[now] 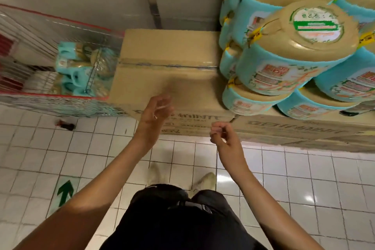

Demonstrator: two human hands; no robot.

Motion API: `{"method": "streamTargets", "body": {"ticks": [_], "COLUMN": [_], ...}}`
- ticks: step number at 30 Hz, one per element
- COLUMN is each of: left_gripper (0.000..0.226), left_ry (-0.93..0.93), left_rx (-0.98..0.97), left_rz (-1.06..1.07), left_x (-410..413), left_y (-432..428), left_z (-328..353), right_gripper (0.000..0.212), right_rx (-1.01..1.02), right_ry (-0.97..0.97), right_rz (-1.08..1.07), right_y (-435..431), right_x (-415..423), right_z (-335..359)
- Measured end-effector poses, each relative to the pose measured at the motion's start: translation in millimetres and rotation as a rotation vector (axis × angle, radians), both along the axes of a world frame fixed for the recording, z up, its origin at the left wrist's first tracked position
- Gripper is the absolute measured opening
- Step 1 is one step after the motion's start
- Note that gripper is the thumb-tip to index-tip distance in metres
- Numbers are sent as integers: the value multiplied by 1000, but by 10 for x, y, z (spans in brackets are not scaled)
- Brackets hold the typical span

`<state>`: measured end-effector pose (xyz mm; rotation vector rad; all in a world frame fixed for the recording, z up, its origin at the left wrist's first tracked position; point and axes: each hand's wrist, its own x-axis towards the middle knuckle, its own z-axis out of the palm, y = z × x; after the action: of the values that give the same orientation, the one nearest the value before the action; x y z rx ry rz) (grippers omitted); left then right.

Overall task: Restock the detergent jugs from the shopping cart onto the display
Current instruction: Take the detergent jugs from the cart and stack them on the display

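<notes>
In the head view, the person stands on a white tiled floor facing a sealed cardboard box with a taped seam across its top. Both bare arms reach forward.

The left hand hovers over the near edge of that box. Its fingers are motion-blurred but look loosely bent and slightly apart, holding nothing. The right hand is raised just in front of the box's printed side, with its fingers curled in toward the palm, also holding nothing.

At left stands a red-rimmed wire shopping cart, touching or just beside the box. Several turquoise detergent jugs lie on their sides in its near corner.

At right, the display stack of jugs, turquoise with tan tops and round labels, rises in tiers on a row of printed cartons.

A green arrow is marked on the floor at lower left. Two light shoes show below the hands.
</notes>
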<state>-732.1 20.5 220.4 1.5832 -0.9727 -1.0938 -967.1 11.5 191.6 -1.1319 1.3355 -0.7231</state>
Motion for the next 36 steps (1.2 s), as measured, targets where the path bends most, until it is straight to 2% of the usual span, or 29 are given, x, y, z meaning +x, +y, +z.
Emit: {"method": "streamTargets", "body": {"ticks": [4,8,13,17,22,33,36], "left_gripper": [23,48,26,39,22,25,40], "left_ry": [41,36,53,99,41,72,55], "left_rx": [88,118,170,169,166,111,122], "left_rz": [114,256,345,474,534,614,599], "left_x": [713,1453,2448,3138,3774,4953,5317], "left_y": [591,1218,1989,2324,2357,1697,1487], "left_z": [-111,-123,-281,-286,-205,-147,-210], "right_gripper": [21,23,19,17,21,18,18], "right_rx": [51,55,33,35,76,202,245], "right_ry": [-29,-51,-48,-65,-46,-2,-26], "right_rz": [165,302,393,450,493,585,578], "right_y": [-3,14,157,322,411,-69,-369], "right_x": [631,1423,2444,3172,3801,5073,5619], "right_z": [52,123,227,216,136,-255,-412]}}
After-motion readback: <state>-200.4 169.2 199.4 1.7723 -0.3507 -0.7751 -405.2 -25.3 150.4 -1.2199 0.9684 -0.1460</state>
